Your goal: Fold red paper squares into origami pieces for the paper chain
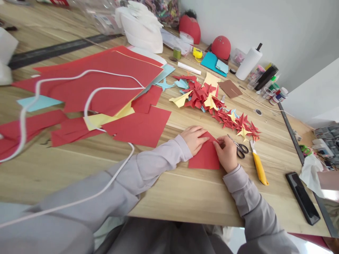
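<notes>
A red paper piece (203, 158) lies on the wooden table, its far part folded to a slanted edge. My left hand (194, 140) rests flat on its upper left side, fingers stretched across the paper. At the right edge, my right hand (226, 151) pinches the paper between thumb and forefinger, the other fingers curled. Black-handled scissors (241, 150) lie just right of my right hand, beside a yellow cutter (259, 167). Beyond both hands is a pile of folded red stars (200, 93) with some yellow and blue ones.
Large red sheets (92, 83) and a white cable (90, 71) spread over the left side. A black phone (302, 197) lies near the right edge. Along the back stand a white roll (249, 63), bottles (279, 96) and a yellow tape measure (197, 53).
</notes>
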Available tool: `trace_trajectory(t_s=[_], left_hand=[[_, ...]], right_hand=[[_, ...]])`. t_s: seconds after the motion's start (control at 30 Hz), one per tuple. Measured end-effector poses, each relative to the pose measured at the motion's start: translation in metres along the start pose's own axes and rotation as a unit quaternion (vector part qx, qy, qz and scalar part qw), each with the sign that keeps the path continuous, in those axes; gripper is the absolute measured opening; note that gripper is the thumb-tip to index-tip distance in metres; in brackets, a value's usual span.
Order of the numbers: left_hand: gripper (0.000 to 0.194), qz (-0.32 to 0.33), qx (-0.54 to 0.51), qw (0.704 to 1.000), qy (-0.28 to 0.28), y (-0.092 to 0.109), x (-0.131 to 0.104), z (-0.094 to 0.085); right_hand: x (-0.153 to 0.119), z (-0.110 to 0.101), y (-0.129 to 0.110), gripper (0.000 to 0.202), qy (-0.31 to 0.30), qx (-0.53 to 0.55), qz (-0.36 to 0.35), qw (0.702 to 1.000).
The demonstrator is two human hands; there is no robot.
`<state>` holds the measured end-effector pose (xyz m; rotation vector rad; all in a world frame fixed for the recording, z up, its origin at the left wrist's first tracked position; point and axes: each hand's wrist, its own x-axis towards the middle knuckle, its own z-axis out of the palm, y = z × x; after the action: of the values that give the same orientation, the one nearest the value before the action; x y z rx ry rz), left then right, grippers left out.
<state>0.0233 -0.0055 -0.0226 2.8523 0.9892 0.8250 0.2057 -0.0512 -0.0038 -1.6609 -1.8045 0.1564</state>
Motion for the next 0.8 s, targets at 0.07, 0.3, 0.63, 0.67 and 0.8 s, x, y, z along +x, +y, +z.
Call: trace_trajectory(t_s=[0.07, 0.3, 0.63, 0.67, 0.8], left_hand=[[0.032, -0.008, -0.001, 1.000, -0.005, -0.0005, 0.0012, 0.0010], [0.029, -0.003, -0.002, 1.000, 0.008, -0.0041, 0.0017, 0.0046], [0.030, 0.003, -0.001, 1.000, 0.013, -0.0041, 0.0012, 0.0041], [0.030, 0.003, -0.001, 1.000, 0.012, -0.0042, 0.0012, 0.0040], [0.030, 0.003, -0.001, 1.000, 0.015, -0.0042, 0.0011, 0.0044]], right_hand=[[0.0004, 0.0002, 0.0003, 0.010, 0.002, 0.004, -0.007, 1.000], [-0.0006, -0.0006, -0.0033, 0.005, -0.004, -0.014, -0.045, 0.999], [-0.0007, -0.0027, -0.0025, 0.018, -0.015, -0.056, -0.080, 0.995], [-0.0005, -0.0029, -0.0023, 0.018, -0.016, -0.057, -0.081, 0.995], [0.0000, -0.0031, -0.0022, 0.016, -0.022, -0.066, -0.083, 0.994]])
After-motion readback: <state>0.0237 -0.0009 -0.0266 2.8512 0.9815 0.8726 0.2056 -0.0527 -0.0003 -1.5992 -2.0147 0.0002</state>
